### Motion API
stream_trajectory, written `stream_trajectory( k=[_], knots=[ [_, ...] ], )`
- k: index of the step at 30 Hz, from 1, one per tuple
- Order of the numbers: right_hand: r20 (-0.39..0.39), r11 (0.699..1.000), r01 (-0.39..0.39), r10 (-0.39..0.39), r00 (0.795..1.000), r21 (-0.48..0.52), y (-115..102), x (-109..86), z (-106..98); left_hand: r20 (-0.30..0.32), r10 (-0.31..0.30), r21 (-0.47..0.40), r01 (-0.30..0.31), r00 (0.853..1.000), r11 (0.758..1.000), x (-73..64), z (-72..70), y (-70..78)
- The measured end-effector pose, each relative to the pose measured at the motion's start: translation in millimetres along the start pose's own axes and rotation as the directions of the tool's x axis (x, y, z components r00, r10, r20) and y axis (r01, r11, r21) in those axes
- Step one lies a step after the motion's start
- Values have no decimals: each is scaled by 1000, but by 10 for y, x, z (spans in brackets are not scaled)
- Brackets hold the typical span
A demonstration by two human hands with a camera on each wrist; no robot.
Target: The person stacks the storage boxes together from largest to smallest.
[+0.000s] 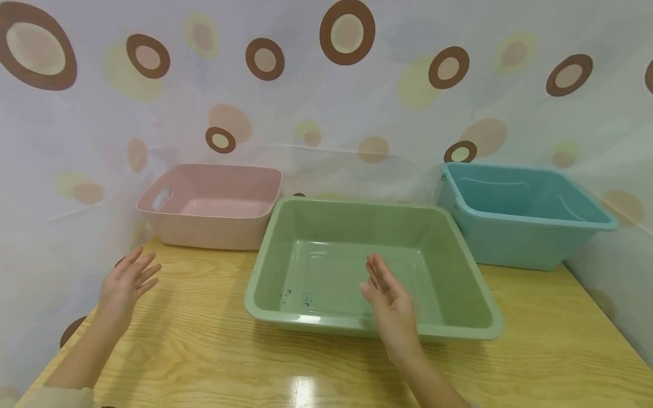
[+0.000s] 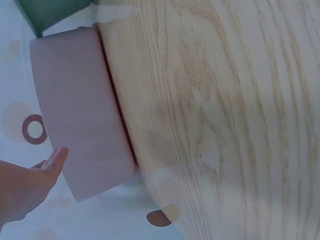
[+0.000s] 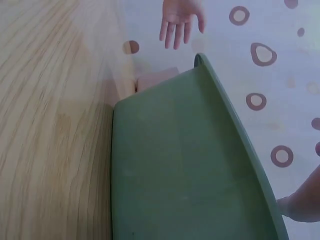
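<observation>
My left hand (image 1: 122, 289) is raised over the left side of the table, fingers extended and spread a little, holding nothing. The pink basin (image 1: 209, 231), with an oval handle hole, stands just beyond it. My right hand (image 1: 393, 311) hovers above the front rim of the green basin (image 1: 374, 209), its fingers straight and its palm turned inward. Small dark blue specks (image 1: 307, 299) lie on the green basin's floor at the front left. In the right wrist view the green basin's outer wall (image 3: 185, 155) fills the middle, with the right hand (image 3: 302, 200) at its rim.
A blue tub (image 1: 515, 238) stands at the back right, beside the green basin. All three containers sit on a wood-grain table (image 1: 204, 351). Behind them hangs a white cloth (image 1: 326, 102) printed with brown rings and pale dots.
</observation>
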State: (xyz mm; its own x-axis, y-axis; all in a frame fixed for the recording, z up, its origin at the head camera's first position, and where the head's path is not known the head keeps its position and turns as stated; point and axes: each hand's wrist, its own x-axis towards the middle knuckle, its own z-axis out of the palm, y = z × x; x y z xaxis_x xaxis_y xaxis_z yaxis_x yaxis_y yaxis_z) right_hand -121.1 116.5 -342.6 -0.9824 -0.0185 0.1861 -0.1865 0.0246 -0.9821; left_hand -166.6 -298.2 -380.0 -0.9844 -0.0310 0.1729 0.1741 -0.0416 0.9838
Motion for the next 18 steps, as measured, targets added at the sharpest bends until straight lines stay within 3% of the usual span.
stream_trajectory(
  k=[8,14,18],
  knots=[
    [19,999,25,-25,999,42,-37,66,214,-28,-31,-2,31,999,1000,22,-112,55],
    [4,997,10,-10,1000,70,-62,139,380,-68,-25,-76,20,997,997,81,-167,94],
    [15,997,5,-6,1000,74,-96,208,507,-95,-34,-23,31,995,999,109,-177,125]
  ],
)
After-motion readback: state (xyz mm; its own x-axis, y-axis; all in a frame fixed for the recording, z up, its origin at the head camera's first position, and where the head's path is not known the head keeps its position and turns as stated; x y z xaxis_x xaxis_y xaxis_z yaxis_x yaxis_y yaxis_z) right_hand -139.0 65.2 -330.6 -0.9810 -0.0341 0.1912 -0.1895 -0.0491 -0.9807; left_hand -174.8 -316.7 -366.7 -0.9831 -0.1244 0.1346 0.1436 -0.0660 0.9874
